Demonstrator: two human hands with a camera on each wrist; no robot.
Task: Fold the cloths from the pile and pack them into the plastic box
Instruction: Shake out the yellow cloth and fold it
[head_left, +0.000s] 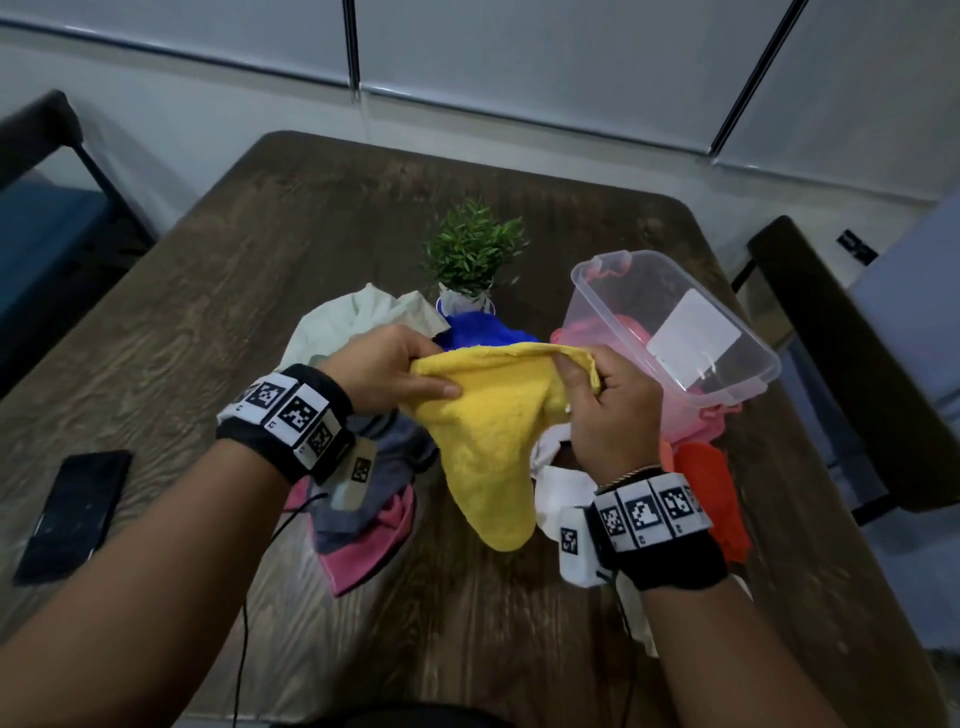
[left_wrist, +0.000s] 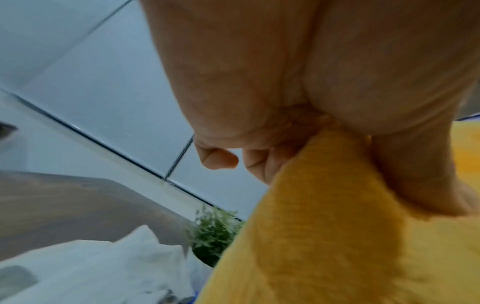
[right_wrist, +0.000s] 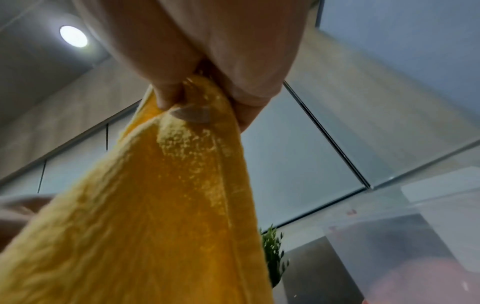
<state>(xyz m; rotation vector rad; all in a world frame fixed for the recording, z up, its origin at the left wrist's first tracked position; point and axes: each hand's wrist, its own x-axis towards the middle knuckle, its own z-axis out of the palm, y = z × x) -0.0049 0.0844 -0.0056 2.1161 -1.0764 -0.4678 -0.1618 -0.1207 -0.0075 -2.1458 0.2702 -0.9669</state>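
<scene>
Nearest the person, both hands are raised over the wooden table (head_left: 218, 291) with a yellow cloth (head_left: 491, 441) strung between them. The left hand (head_left: 387, 371) pinches one top corner, thumb laid across the front of the fabric and fingers curled behind; the left wrist view shows the cloth running up into the closed grip. The right hand (head_left: 605, 405) grips the opposite top corner, fingers folded over the bunched edge, and the right wrist view shows the fabric gathered in that fist. The top edge runs roughly level between the two hands, and the rest hangs down to a rounded point above the table. Beneath and around it lies the pile: a grey cloth (head_left: 384, 467) over a pink cloth (head_left: 363, 556) on the left, a white cloth (head_left: 558, 488) under the right wrist, an orange cloth (head_left: 717, 499) to the right, then a blue cloth (head_left: 478, 330) and a pale cloth (head_left: 353, 322) further back. A black phone (head_left: 72, 512) lies flat near the left table edge. Right of the hands, the clear plastic box (head_left: 675, 322) sits tilted, its opening facing the person, with pink fabric showing through its walls. Behind the pile stands a small potted plant (head_left: 470, 254).
</scene>
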